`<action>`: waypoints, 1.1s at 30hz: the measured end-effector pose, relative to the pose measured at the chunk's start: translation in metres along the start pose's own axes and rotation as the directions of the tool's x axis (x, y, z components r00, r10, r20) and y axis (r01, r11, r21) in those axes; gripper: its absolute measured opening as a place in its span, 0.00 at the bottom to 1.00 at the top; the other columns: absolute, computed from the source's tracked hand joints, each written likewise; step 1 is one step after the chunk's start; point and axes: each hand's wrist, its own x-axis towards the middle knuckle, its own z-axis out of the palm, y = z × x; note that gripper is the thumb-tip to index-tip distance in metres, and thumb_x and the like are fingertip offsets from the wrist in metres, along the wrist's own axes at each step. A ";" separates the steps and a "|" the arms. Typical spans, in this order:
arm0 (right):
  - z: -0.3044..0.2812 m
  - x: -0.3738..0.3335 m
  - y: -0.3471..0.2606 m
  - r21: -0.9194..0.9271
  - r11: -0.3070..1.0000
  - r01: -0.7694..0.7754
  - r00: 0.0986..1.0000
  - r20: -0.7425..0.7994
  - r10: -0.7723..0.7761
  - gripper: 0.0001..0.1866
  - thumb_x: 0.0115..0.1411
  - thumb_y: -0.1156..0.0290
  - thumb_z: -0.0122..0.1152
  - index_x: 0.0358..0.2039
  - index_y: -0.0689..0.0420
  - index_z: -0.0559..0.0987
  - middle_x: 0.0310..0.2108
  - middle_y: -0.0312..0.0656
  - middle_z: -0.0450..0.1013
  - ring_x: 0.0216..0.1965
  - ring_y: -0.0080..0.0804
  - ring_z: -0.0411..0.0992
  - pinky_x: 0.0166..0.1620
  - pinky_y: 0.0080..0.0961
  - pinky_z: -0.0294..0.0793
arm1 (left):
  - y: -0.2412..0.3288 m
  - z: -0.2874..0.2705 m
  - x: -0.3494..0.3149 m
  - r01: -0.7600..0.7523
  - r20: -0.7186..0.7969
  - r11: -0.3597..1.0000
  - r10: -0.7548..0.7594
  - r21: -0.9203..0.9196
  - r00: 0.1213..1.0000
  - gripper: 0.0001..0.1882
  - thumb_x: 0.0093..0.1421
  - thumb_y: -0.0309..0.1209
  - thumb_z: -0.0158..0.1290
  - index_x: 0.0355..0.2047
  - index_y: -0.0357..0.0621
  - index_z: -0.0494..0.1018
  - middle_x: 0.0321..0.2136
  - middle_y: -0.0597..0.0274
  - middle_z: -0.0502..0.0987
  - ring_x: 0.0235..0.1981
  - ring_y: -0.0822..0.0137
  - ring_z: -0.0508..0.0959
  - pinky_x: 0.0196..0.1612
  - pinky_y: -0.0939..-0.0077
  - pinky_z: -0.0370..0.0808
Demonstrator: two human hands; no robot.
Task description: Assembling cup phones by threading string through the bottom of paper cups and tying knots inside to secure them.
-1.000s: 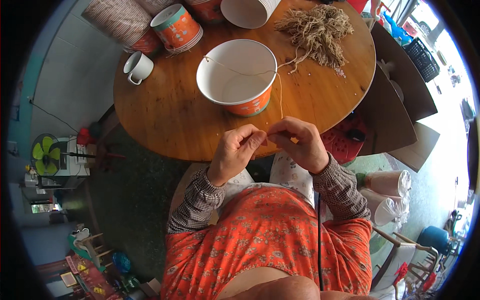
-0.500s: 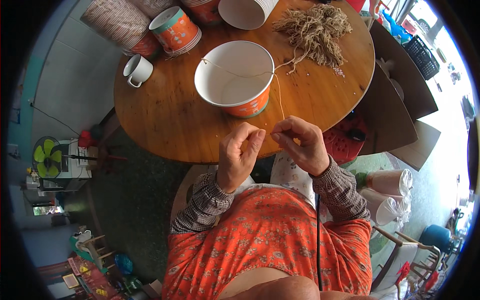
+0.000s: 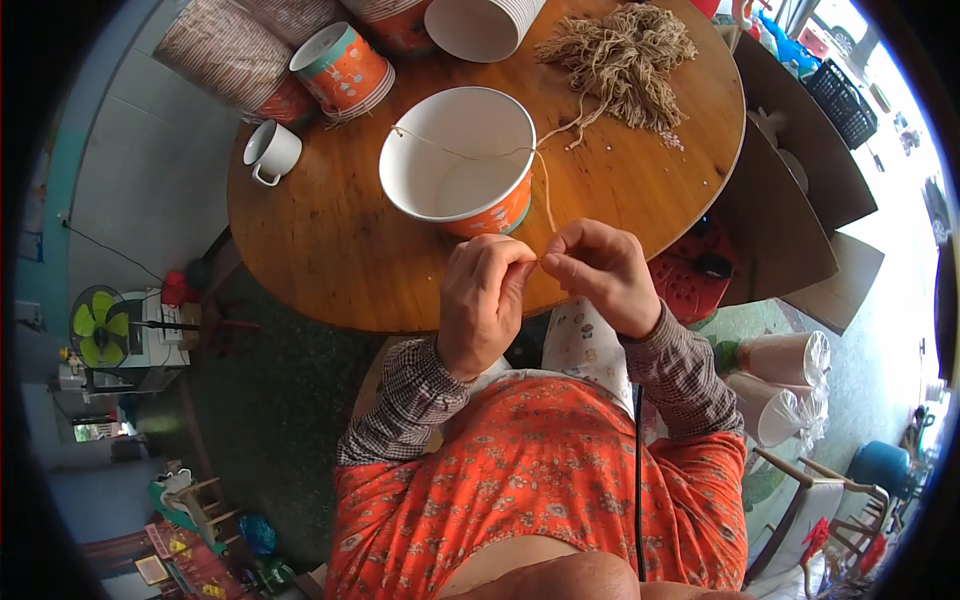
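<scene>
My left hand (image 3: 485, 305) and my right hand (image 3: 607, 277) meet at the table's near edge, thumbs and fingertips pinched almost together. Between them runs a thin tan string (image 3: 548, 200), whose end is hidden in the fingers. From there it goes up to the rim of a large paper bucket (image 3: 503, 214), white inside and orange with a teal band outside. The bucket stands upright just beyond my hands. Another stretch of string crosses its mouth and passes through the left side of its wall, ending in a small knot. Loose string also trails toward a tangled bundle of strings (image 3: 630, 65).
The round wooden table (image 3: 330, 240) holds a white enamel mug (image 3: 273, 152), a short stack of orange paper buckets (image 3: 345, 75) and taller bucket stacks at the back left. Open cardboard boxes (image 3: 775, 215) and a red plastic stool (image 3: 690, 275) stand to the right. A green fan (image 3: 98, 327) is at left.
My fingertips have come closer together, and my left hand has turned with its fingers more curled. The view has shifted slightly; the bucket has stayed in place on the table.
</scene>
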 end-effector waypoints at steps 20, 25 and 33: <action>0.036 0.035 0.033 0.153 0.854 0.497 0.850 -0.287 -0.442 0.05 0.61 0.81 0.56 0.38 0.63 0.76 0.50 0.42 0.69 0.49 0.26 0.68 0.53 0.24 0.67 | -0.004 -0.049 0.030 0.184 0.090 0.983 -0.183 0.000 0.979 0.17 0.55 0.18 0.51 0.46 0.34 0.72 0.31 0.53 0.74 0.31 0.60 0.77 0.35 0.72 0.74; 0.045 0.038 0.036 0.074 0.856 0.512 0.826 -0.317 -0.466 0.06 0.56 0.79 0.62 0.34 0.59 0.77 0.46 0.41 0.70 0.44 0.22 0.68 0.44 0.20 0.68 | -0.005 -0.050 0.026 0.151 0.082 0.989 -0.151 0.002 0.985 0.18 0.56 0.18 0.50 0.49 0.34 0.72 0.32 0.53 0.74 0.32 0.62 0.77 0.35 0.73 0.74; 0.045 0.037 0.037 -0.061 0.840 0.539 0.785 -0.327 -0.527 0.06 0.55 0.80 0.63 0.34 0.60 0.77 0.43 0.41 0.70 0.44 0.25 0.70 0.46 0.21 0.69 | 0.003 -0.048 0.022 0.173 0.111 0.984 -0.177 0.048 0.978 0.19 0.56 0.18 0.51 0.49 0.34 0.71 0.31 0.54 0.73 0.30 0.63 0.77 0.33 0.73 0.75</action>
